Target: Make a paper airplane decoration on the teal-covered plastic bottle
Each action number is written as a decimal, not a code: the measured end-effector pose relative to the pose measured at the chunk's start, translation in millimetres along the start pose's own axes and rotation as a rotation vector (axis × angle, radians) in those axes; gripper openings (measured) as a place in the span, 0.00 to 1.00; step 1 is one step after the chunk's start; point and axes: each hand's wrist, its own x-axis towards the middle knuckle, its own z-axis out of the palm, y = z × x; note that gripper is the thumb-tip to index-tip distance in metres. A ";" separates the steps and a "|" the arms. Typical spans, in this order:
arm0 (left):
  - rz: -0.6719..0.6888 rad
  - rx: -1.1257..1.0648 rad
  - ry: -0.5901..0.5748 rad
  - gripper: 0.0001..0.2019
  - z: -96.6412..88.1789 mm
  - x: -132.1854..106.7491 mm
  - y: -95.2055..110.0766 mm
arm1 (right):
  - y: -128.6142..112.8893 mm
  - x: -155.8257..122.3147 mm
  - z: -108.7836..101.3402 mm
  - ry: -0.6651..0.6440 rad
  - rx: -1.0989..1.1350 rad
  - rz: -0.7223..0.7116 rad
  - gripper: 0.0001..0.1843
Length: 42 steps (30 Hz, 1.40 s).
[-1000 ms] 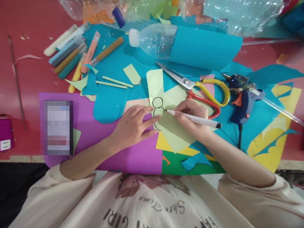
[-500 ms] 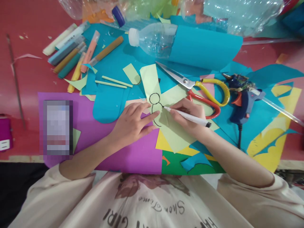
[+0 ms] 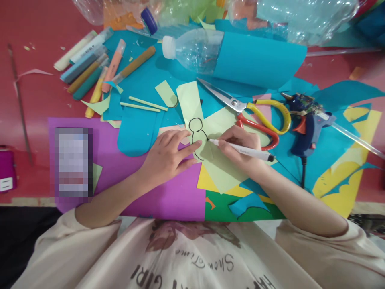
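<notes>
In the head view my right hand point(image 3: 240, 146) grips a white marker point(image 3: 251, 152) with a black end. Its tip touches a pale green paper point(image 3: 222, 172). A black outline on that paper shows a small circle above a larger, partly drawn rounded shape. My left hand point(image 3: 171, 154) lies with fingers spread on the paper's left side, its fingertips over the outline's left edge. Just beyond the right hand lie scissors point(image 3: 237, 105) with one yellow and one red handle.
A clear bottle point(image 3: 195, 50) wrapped in blue paper lies at the back. Several markers point(image 3: 87, 64) are at upper left, a pixelated phone point(image 3: 73, 160) at left. A blue glue gun point(image 3: 311, 132) lies at right. Purple paper point(image 3: 168, 196) covers the front left.
The marker tip has moved slightly down and right, lengthening the black curve on the right side of the drawn shape. My left hand has stayed in place.
</notes>
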 end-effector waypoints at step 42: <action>0.126 0.006 -0.018 0.17 -4.5 -0.4 3.8 | 0.2 -2.2 -5.6 -0.089 0.003 -0.063 0.10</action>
